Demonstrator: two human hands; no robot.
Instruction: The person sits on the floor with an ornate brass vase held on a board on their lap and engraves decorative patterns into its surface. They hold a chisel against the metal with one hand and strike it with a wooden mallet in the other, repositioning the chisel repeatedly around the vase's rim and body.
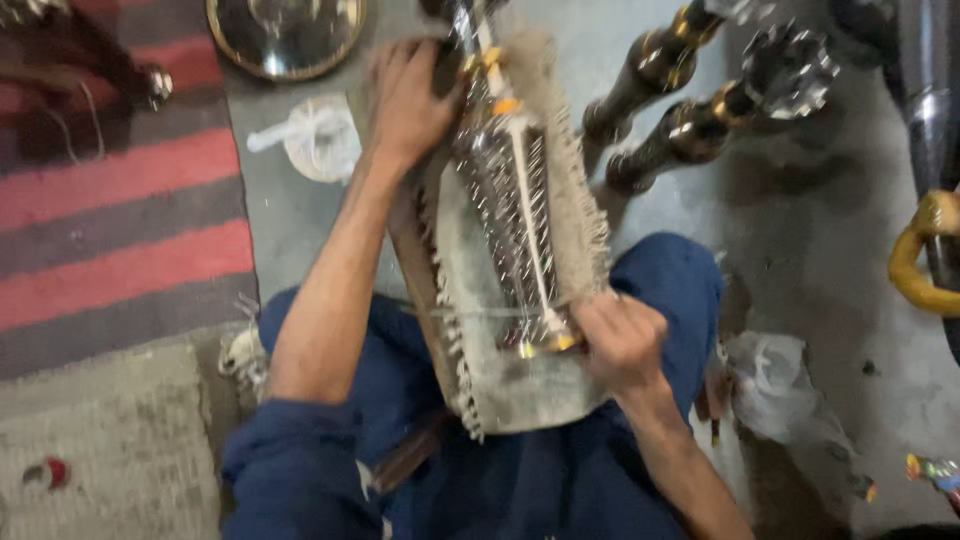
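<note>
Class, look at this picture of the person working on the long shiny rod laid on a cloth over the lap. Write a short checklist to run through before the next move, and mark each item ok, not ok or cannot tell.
1. Left hand steadies the far end of the rod: ok.
2. Right hand grips the near end of the rod: ok.
3. Rod rests on the fringed cloth, not the floor: ok.
4. Cloth lies flat over the lap: ok.
5. Picture sharp enough to judge the rod's surface: not ok, blurred.
6. Spool of white thread within reach beside the left arm: cannot tell.
</note>
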